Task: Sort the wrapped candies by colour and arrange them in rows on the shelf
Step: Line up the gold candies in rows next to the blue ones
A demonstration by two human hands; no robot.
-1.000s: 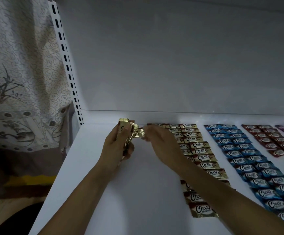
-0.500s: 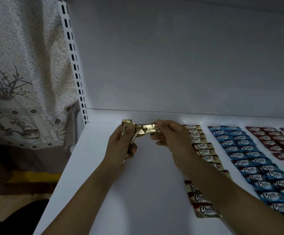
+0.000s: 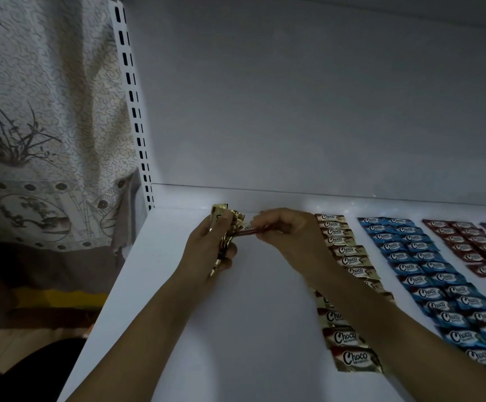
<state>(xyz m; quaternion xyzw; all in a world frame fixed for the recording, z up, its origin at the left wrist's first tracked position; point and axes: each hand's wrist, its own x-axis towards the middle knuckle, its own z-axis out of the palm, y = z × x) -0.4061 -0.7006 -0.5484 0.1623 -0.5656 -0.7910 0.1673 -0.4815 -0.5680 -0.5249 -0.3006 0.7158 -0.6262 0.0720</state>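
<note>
The left grip [image 3: 210, 252] is curled round a bunch of gold candies [image 3: 225, 220]. The right grip [image 3: 291, 237] pinches 1 candy [image 3: 247, 231], its end at that bunch, above the shelf [image 3: 250, 329] and just left of the gold row [image 3: 349, 260]. Right of that row lie blue rows [image 3: 427, 274], then red rows [image 3: 479, 248].

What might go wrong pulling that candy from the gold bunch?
Pulling the single gold-wrapped candy with the right hand may tug others out of the bunch of gold foil-wrapped candies the left hand grips. The right forearm lies over the row of gold wrapped candies and might drag them crooked.
</note>
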